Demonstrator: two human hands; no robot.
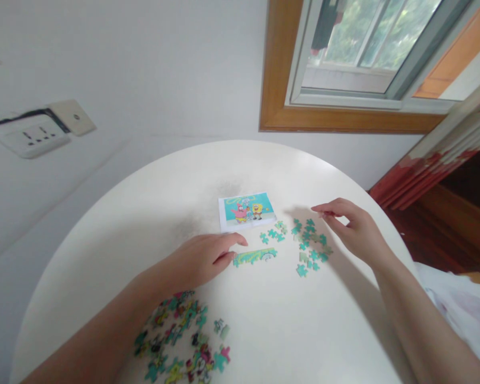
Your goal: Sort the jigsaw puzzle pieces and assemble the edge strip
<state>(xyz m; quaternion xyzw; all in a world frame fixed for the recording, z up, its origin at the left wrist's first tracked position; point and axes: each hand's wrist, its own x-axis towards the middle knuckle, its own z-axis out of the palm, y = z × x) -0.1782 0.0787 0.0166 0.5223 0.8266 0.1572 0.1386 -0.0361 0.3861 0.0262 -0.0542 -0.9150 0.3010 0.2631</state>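
A joined strip of puzzle pieces [256,256], teal with yellow-green and a white round shape, lies at the middle of the table. My left hand [204,257] rests by its left end, thumb tip at the strip's edge and index finger held apart above it. My right hand [354,226] hovers over the right side of a group of loose teal puzzle pieces [310,242], with thumb and index pinched together. What the pinch holds, if anything, cannot be made out. A picture card [246,210] with a pink starfish and a yellow square cartoon figure lies behind the strip.
A few teal and pale pieces [272,233] lie between card and strip. A mixed-colour pile of puzzle pieces [180,341] spreads near my left forearm. The round white table [280,330] stands against the wall, below a wood-framed window [278,120]. White sheeting [456,304] lies at right.
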